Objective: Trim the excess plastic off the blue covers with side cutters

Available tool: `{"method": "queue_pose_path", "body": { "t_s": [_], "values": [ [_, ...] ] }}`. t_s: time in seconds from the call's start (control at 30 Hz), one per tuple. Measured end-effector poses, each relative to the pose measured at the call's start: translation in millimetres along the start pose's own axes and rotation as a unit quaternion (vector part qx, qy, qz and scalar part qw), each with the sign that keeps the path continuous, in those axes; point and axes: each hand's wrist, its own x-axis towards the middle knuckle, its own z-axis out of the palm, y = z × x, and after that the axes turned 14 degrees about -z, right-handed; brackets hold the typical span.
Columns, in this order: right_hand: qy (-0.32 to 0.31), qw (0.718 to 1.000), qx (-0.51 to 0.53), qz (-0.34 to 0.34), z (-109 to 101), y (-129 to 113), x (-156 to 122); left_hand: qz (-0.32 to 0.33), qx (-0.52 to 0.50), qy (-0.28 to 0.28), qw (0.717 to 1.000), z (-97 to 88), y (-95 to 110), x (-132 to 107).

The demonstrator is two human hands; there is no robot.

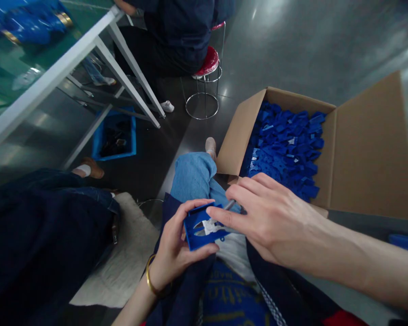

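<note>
My left hand (175, 246), with a gold bangle on the wrist, is closed around a small blue plastic piece (199, 228) held over my lap. My right hand (272, 217) reaches in from the right and grips a metal cutter (212, 225) whose jaws lie on the blue piece; the fingers are wrapped over the tool's handles. An open cardboard box (238, 136) with several blue plastic parts (285, 145) stands on the floor just beyond my right hand.
A white-framed table (54, 74) with a green top stands at the upper left, with a blue bin (115, 138) beneath it. Another person sits on a red stool (207, 65) ahead. A person's dark-clothed leg (37, 231) fills the left.
</note>
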Motion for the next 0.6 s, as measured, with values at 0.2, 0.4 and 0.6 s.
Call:
{"method": "queue_pose_path", "body": {
  "t_s": [0.2, 0.4, 0.6],
  "values": [
    [-0.008, 1.0, 0.003, 0.012, 3.6, -3.9, 4.4, 0.028, 0.032, 0.01, 0.999, 0.8, 3.7, 1.2],
    [-0.029, 0.999, 0.03, 0.014, 5.5, -5.6, 4.6, 0.033, 0.034, 0.022, 0.999, 2.5, 3.9, 0.3],
    [-0.034, 0.998, 0.042, 0.021, 3.7, -5.7, 5.5, 0.025, 0.03, 0.02, 0.999, 3.9, 6.8, 0.7]
  ]
}}
